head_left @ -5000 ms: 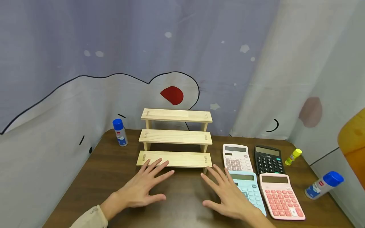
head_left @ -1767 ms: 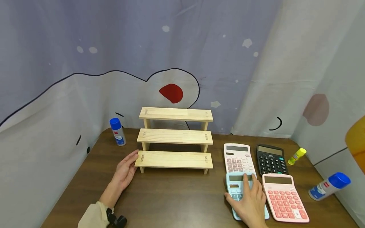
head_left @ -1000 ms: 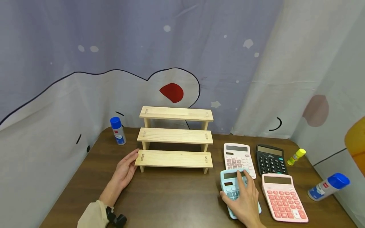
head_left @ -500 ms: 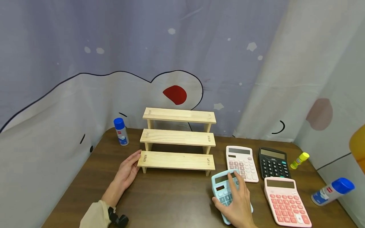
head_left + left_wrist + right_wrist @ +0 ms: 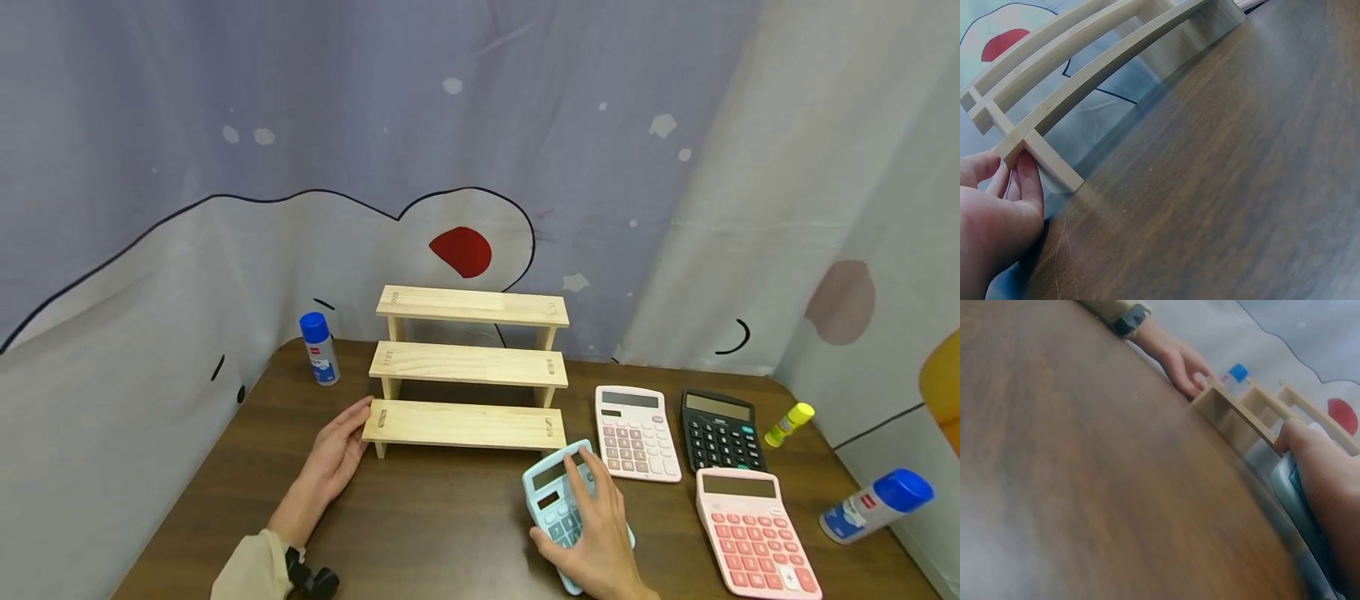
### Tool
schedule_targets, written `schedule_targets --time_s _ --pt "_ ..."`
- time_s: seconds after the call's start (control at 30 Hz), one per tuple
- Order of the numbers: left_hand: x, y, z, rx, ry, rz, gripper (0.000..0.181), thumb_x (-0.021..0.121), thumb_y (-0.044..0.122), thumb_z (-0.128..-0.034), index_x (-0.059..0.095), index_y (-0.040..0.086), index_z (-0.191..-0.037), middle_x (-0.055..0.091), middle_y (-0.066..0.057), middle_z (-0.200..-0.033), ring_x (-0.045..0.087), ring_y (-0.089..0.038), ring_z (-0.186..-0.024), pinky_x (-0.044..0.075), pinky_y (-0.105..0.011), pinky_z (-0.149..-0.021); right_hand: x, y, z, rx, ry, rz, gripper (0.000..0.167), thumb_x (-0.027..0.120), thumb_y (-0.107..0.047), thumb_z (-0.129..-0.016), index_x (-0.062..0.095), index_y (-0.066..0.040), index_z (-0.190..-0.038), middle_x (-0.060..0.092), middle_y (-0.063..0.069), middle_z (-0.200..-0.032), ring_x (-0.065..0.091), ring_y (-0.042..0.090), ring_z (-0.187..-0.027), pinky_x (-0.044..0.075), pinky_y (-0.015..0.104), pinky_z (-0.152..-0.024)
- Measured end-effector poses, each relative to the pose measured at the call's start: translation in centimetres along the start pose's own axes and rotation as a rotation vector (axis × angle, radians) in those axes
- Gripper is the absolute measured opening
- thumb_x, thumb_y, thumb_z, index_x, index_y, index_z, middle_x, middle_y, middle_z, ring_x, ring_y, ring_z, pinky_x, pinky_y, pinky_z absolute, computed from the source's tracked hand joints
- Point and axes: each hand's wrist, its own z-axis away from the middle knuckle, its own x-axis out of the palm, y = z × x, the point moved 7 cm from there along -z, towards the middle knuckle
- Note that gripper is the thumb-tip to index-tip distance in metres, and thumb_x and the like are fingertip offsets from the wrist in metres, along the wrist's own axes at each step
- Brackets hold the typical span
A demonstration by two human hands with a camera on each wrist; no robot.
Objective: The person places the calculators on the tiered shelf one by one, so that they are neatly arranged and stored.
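A three-tier wooden display rack (image 5: 465, 423) stands at the middle of the table. My left hand (image 5: 330, 457) is at the left end of its lowest shelf. In the left wrist view, the thumb and fingers pinch the shelf's end (image 5: 1015, 145). My right hand (image 5: 596, 533) grips a light blue calculator (image 5: 557, 515) across its width, in front of the rack's right end. The calculator is tilted, its top leaning left. Part of its keypad is hidden under the fingers. From the right wrist, the calculator's side edge (image 5: 1289, 487) shows below the thumb.
Right of the rack lie a white-pink calculator (image 5: 637, 433), a black calculator (image 5: 722, 433) and a pink calculator (image 5: 757, 533). Beyond them are a yellow glue stick (image 5: 789, 423) and a blue-capped bottle (image 5: 873, 504). Another blue-capped bottle (image 5: 320, 350) stands back left. A curtain (image 5: 225, 250) hangs behind.
Both hands were spread above the table at first. My left hand has taken hold of the lowest shelf's end. My right hand has gripped the blue calculator and brought it left, off the white-pink one.
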Motion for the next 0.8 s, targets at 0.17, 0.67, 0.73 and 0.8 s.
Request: schedule_targets --time_s 0.17,0.67,0.73,0.8 --pt "0.1 -0.1 0.0 0.000 -0.001 0.017 0.053 0.047 0.011 -0.1059 0.030 0.004 -0.155 0.069 0.009 -0.109 0.060 0.000 -0.109 0.048 -0.017 -0.095 0.3 -0.7 0.0 -0.016 -0.001 -0.019 0.108 0.090 -0.040 -0.059 0.041 -0.015 -0.153 0.033 0.015 -0.158 0.034 0.036 -0.139 0.027 0.058 -0.102" --pt "0.0 0.0 0.2 0.019 0.000 0.006 0.052 0.050 0.011 -0.1049 0.034 0.002 -0.153 0.070 0.009 -0.109 0.061 0.000 -0.108 0.049 -0.018 -0.093 1.6 -2.4 -1.3 -0.192 0.068 -0.059 0.100 0.079 -0.058 -0.070 0.046 -0.008 -0.149 0.038 0.021 -0.155 0.035 0.043 -0.139 0.022 0.043 -0.109" --pt "0.0 0.0 0.1 0.015 -0.002 0.007 0.053 0.049 0.011 -0.1051 0.031 0.001 -0.154 0.070 0.009 -0.109 0.061 0.000 -0.108 0.049 -0.018 -0.093 1.7 -2.7 -1.3 -0.212 0.082 -0.064 0.098 0.076 -0.060 -0.072 0.046 -0.007 -0.149 0.038 0.021 -0.154 0.036 0.043 -0.138 0.021 0.039 -0.110" --pt "0.0 0.0 0.2 0.020 0.004 0.003 0.053 0.048 0.010 -0.1053 0.030 0.001 -0.155 0.070 0.009 -0.108 0.062 0.000 -0.107 0.049 -0.018 -0.092 1.7 -3.1 -1.4 -0.236 0.102 -0.070 0.097 0.074 -0.062 -0.074 0.048 -0.005 -0.147 0.039 0.023 -0.152 0.037 0.044 -0.138 0.020 0.036 -0.112"
